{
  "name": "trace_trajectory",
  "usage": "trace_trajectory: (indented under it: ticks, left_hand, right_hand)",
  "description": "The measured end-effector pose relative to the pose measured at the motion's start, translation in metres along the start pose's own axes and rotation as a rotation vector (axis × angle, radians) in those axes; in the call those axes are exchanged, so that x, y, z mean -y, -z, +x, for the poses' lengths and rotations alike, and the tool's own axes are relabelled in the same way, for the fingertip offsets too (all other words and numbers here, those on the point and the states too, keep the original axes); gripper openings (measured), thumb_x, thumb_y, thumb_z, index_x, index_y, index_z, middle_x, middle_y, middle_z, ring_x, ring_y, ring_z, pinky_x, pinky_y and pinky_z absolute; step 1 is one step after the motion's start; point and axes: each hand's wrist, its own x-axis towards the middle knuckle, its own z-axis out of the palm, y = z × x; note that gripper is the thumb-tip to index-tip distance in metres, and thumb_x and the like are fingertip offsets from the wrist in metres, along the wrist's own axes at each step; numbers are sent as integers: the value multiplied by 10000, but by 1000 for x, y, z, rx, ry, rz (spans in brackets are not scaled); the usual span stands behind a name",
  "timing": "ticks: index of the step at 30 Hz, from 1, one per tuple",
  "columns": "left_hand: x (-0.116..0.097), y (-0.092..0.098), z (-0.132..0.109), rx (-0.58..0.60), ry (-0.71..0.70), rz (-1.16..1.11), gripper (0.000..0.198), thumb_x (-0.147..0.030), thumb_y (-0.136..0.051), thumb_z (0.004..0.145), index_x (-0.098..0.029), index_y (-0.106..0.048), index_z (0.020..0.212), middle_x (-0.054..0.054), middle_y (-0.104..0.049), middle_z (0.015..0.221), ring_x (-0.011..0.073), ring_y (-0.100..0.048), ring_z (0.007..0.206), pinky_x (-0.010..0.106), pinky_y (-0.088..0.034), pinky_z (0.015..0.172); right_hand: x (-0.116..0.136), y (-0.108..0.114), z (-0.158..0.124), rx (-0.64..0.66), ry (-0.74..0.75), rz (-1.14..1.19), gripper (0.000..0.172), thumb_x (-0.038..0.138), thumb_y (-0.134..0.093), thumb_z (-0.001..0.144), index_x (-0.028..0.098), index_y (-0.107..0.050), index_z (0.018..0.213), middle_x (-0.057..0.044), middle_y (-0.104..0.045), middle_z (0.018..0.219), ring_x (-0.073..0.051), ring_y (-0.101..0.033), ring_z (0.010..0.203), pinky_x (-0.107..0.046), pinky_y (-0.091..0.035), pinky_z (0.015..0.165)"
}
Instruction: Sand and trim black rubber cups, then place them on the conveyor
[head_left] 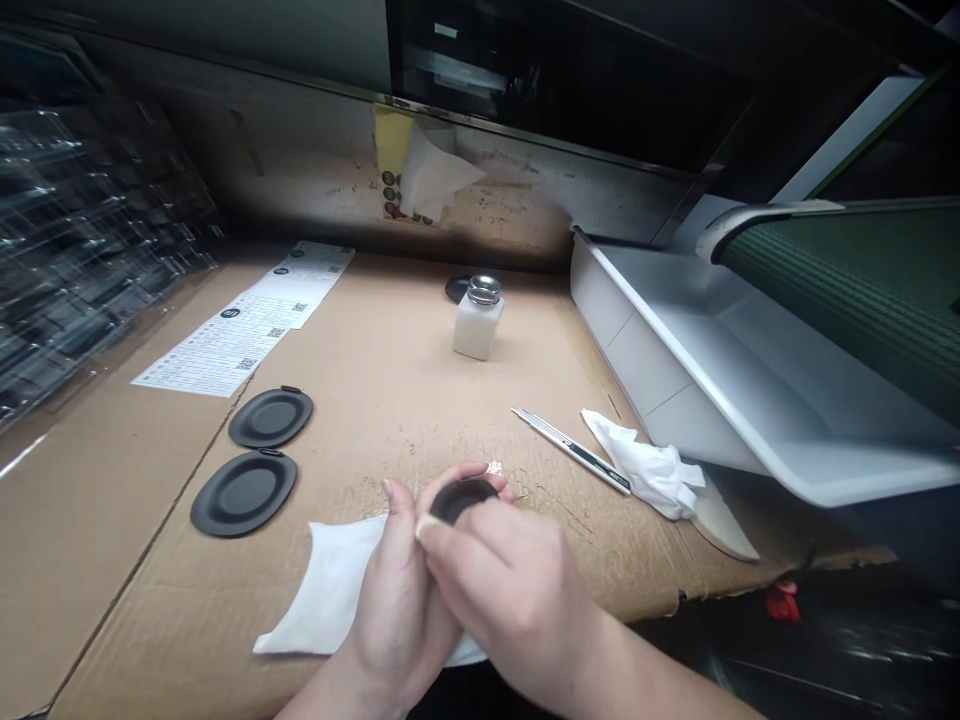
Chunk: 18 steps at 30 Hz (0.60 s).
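Observation:
A black oval lid-like piece (457, 498) is held in my left hand (405, 590), which is curled around it from below and behind. My right hand (517, 590) is closed over the near side of that piece, its thumb and finger pressed together at the edge. Whatever those fingers pinch is hidden. Under my hands lies a white cloth (330, 575). To the left, two similar black pieces rest on the cardboard: one farther back (271, 418) and one nearer (244, 493), each with a small tab.
A white pump bottle (478, 325) with a metal top stands at the back, a black piece (456, 289) behind it. A cutter knife (574, 450) and crumpled white cloth (649, 465) lie beside a grey bin (637, 340). Printed sheets (247, 325) and stacked clear trays (82, 220) are left.

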Motion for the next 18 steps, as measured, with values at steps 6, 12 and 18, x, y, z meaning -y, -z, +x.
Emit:
trace_trajectory:
  ticks: [6, 12, 18]
  left_hand:
    - [-1, -3, 2, -71, 7, -7, 583, -544, -366, 828, -77, -580, 1103, 179, -652, 1034, 287, -574, 1021, 407, -399, 944]
    - [3, -1, 2, -5, -51, 9, 597, -547, -366, 826, -56, -587, 1084, 204, -641, 1072, 308, -538, 1091, 408, -396, 963]
    - [4, 1, 1, 19, -52, 97, 441, -439, -404, 858, -109, -593, 1083, 162, -618, 1136, 273, -477, 1165, 366, -391, 968]
  right_hand:
    - [-22, 38, -32, 55, -14, 23, 192, 148, -483, 846, 184, -595, 997, 0, -570, 664, -112, -524, 610, -233, -410, 547]
    - [-49, 61, -37, -220, -255, -211, 218, 155, -623, 776, 196, -581, 986, -15, -658, 852, -141, -584, 764, -263, -461, 693]
    - [-15, 33, -34, -124, 32, -160, 218, 118, -569, 793, 146, -609, 1006, -41, -680, 881, -154, -525, 695, -306, -404, 586]
